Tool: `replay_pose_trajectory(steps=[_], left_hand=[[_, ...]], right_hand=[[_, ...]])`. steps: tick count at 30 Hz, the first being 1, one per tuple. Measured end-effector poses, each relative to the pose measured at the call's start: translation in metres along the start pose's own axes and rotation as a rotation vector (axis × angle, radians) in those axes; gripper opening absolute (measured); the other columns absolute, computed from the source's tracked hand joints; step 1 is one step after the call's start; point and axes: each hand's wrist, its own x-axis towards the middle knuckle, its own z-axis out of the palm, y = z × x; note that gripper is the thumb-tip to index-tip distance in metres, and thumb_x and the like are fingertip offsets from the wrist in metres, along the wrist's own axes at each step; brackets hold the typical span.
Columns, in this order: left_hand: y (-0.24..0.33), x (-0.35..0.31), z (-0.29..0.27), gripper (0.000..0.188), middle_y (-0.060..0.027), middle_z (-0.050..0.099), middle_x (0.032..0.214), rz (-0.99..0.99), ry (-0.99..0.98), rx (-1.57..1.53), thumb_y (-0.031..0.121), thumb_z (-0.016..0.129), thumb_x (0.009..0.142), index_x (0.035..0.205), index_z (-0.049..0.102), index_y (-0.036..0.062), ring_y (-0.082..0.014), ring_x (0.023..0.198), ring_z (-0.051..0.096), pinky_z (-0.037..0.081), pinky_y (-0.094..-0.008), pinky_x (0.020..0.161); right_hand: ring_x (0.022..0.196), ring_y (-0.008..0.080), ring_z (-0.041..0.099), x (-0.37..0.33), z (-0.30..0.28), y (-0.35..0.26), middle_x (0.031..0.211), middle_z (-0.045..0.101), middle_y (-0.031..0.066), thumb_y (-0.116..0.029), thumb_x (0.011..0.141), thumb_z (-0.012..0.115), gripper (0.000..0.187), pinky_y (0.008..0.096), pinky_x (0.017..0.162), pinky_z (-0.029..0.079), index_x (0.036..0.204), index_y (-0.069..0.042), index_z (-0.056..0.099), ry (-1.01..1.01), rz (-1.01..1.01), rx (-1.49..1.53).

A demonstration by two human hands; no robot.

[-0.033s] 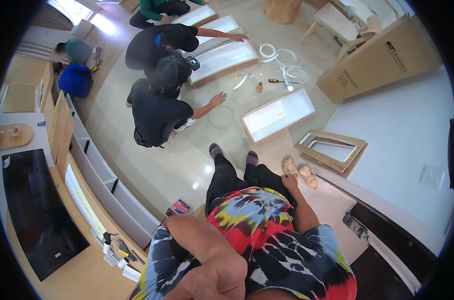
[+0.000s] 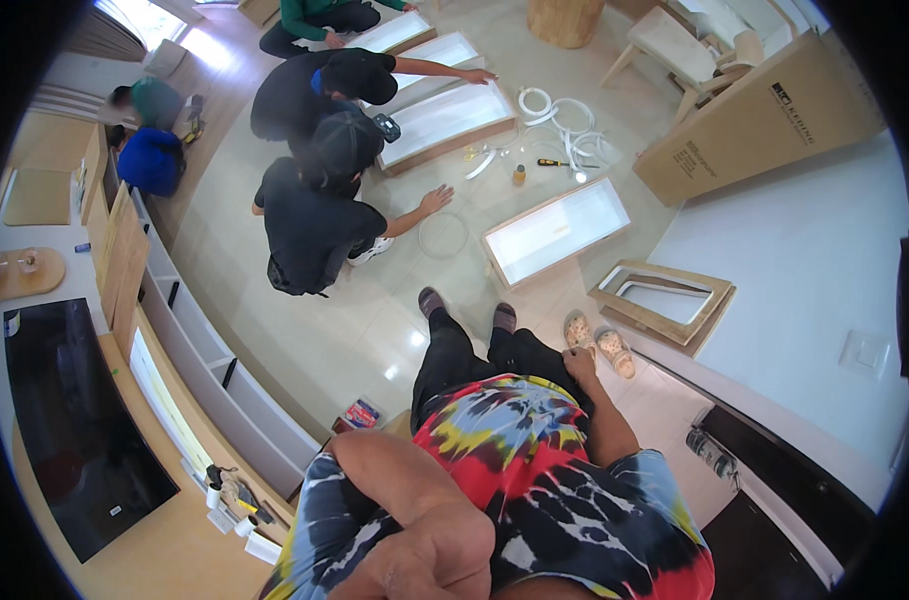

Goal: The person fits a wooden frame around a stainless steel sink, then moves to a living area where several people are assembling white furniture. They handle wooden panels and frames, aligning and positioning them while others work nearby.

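My right hand (image 2: 579, 364) rests on the thigh of my black trousers (image 2: 540, 360) and holds nothing that I can see. Its fingers lie over the cloth. Bent up close at the bottom edge, my left hand (image 2: 410, 575) is partly cut off, so its fingers are hidden. Beyond my feet lies a shallow wooden box with a white inside (image 2: 560, 232). Left of it, a crouching co-worker in black (image 2: 320, 215) reaches one hand toward a thin clear coil (image 2: 444, 234) on the floor. A second person in a black cap (image 2: 365, 75) touches a similar long box (image 2: 450, 125).
White tubing coils (image 2: 573, 130), a screwdriver (image 2: 555, 162) and a small bottle (image 2: 520, 174) lie on the floor. To the right are a large cardboard box (image 2: 745, 140), wooden frames (image 2: 665, 300) and clogs (image 2: 615, 352). A cabinet with a dark screen (image 2: 85, 430) stands left.
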Motion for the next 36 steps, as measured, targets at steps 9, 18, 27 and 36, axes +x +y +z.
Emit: replay_pose_trajectory(steps=[9, 18, 27, 36], left_hand=[[-0.009, -0.017, -0.011, 0.01, -0.0025, 0.056, 0.088, 0.012, 0.018, -0.078, 0.02, 0.059, 0.09, 0.09, 0.056, 0.0113, -0.0165, 0.082, 0.058, 0.048, -0.0298, 0.062], [-0.109, -0.051, -0.096, 0.024, -0.0143, 0.066, 0.09, -0.677, -0.796, 1.06, 0.007, 0.073, 0.083, 0.107, 0.068, 0.0032, -0.0341, 0.083, 0.066, 0.052, -0.0414, 0.074], [-0.046, -0.391, -0.347, 0.039, -0.0195, 0.073, 0.094, -1.784, -0.148, 1.312, 0.022, 0.069, 0.087, 0.119, 0.068, 0.0001, -0.0283, 0.078, 0.072, 0.057, -0.0394, 0.07], [0.039, -0.42, -0.348, 0.025, -0.0047, 0.068, 0.079, -2.064, 0.736, 0.946, 0.017, 0.068, 0.09, 0.111, 0.069, 0.0029, -0.0144, 0.063, 0.064, 0.048, -0.0291, 0.049]], right_hand=[[0.094, 0.0402, 0.069, 0.018, 0.006, 0.004, 0.097, 0.071, 0.027, -0.032, 0.085, 0.058, 0.041, 0.0438, 0.089, 0.053, 0.096, 0.003, 0.074, 0.06, -0.045, 0.025], [0.096, 0.0412, 0.069, 0.017, 0.005, 0.011, 0.098, 0.071, 0.0275, -0.031, 0.084, 0.058, 0.04, 0.0443, 0.089, 0.053, 0.095, 0.004, 0.074, 0.058, -0.032, 0.014], [0.095, 0.0419, 0.069, 0.011, 0.003, 0.008, 0.099, 0.07, 0.0279, -0.034, 0.087, 0.057, 0.041, 0.0452, 0.088, 0.053, 0.095, 0.003, 0.074, 0.042, -0.044, 0.023], [0.102, 0.0422, 0.066, 0.018, 0.01, 0.008, 0.105, 0.069, 0.0279, -0.035, 0.089, 0.055, 0.043, 0.0476, 0.093, 0.051, 0.099, 0.002, 0.073, -0.026, -0.008, 0.011]])
